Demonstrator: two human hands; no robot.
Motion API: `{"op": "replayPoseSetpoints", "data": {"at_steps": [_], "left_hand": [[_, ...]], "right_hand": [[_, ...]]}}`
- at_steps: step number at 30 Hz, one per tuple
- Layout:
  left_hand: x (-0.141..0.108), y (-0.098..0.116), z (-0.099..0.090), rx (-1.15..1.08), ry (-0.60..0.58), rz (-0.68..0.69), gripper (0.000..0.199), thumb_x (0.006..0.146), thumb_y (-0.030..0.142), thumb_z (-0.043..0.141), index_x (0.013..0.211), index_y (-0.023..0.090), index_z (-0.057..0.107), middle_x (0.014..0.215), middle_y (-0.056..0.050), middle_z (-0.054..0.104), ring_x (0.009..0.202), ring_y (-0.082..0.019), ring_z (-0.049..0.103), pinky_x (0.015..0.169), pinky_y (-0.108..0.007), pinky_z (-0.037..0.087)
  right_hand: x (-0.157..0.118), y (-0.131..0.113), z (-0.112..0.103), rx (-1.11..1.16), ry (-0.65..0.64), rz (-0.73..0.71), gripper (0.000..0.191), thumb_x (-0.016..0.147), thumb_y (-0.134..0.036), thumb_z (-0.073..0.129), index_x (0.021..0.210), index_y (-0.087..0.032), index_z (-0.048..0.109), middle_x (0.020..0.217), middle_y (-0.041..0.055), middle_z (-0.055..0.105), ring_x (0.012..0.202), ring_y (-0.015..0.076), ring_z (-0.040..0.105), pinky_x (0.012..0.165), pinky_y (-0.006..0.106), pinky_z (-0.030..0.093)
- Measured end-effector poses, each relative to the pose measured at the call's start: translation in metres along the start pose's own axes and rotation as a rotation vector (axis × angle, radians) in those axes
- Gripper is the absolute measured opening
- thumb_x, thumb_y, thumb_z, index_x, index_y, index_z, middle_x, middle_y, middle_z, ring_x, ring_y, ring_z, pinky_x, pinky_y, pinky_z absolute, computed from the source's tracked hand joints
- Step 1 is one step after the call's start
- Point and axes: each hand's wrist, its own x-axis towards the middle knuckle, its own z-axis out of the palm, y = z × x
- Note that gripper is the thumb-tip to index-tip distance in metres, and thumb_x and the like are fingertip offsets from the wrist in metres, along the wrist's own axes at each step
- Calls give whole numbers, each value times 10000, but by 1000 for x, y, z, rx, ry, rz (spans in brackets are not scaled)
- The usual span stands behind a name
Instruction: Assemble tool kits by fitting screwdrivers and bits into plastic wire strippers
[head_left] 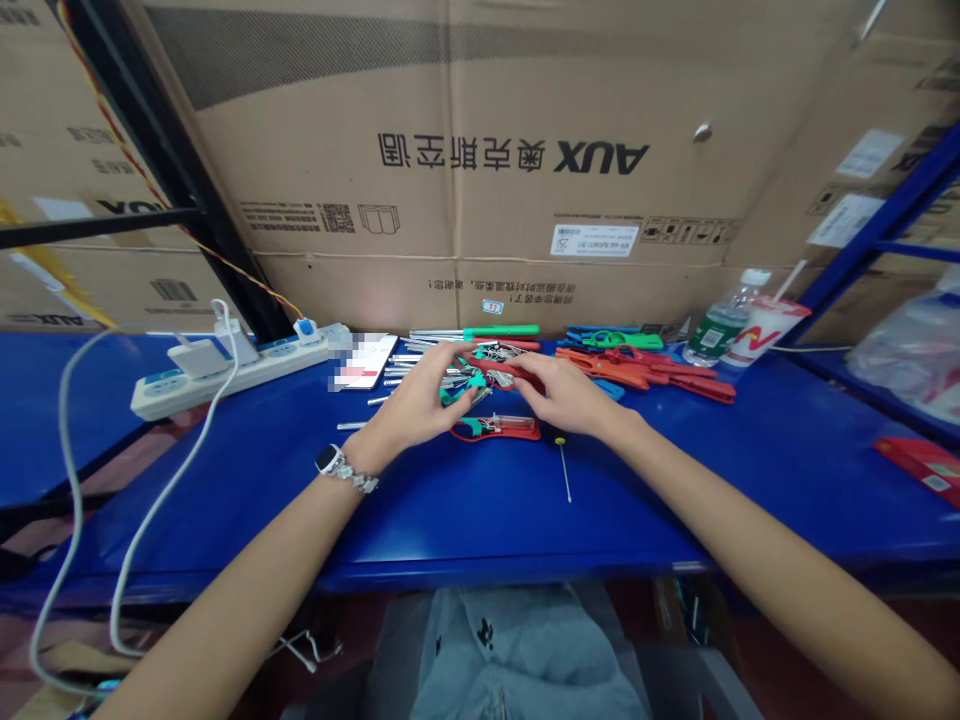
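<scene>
My left hand (424,398), with a watch and bracelet at its wrist, is over a pile of small tools near the middle of the blue table (450,510). Its thumb and fingers are apart around a green piece (477,381). My right hand (568,393) reaches into the pile from the right, with its fingers by a red handle (517,372); whether it grips that is hard to see. Nearer me lies a red-edged tool with a clear handle (504,427). A thin rod with a yellow end (564,468) lies below my right hand.
Orange and red tools (645,372) lie right of the pile, before a bottle (718,325) and a paper cup (765,328). At the left are a phone (369,362) and a power strip (161,393) with white cables. Cardboard (450,210) stands behind.
</scene>
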Motion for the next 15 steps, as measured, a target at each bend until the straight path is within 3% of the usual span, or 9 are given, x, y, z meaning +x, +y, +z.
{"op": "replayPoseSetpoints", "data": {"at_steps": [4,6,10,15], "left_hand": [[0,7,1,39,-11,4,238,963,315,594,1165,196,553,1145,-106,616,1089,-257,604,957,-429,521],[-1,8,2,37,-104,15,197,964,342,600,1098,198,589,1086,-92,627,1054,-255,610,928,-421,523],[-6,4,7,-6,-367,-42,265,925,426,659,1075,209,662,1073,-85,667,1029,-263,631,903,-428,525],[-9,1,15,-26,-382,-136,258,892,428,683,1009,198,674,1042,-88,683,971,-246,649,865,-410,531]], "right_hand": [[-11,1,7,-38,31,168,376,949,-243,545,1311,-186,630,1056,95,747,846,224,662,737,342,455],[-16,-1,9,-103,29,198,337,960,-338,578,1248,-184,663,1050,103,736,866,237,660,734,345,444],[-17,-11,12,-281,-31,150,266,996,-387,554,1051,-176,706,1057,106,704,863,228,640,759,354,405],[-12,-18,16,-335,-48,134,242,1004,-365,543,969,-162,670,1014,97,712,837,231,617,806,385,363]]}}
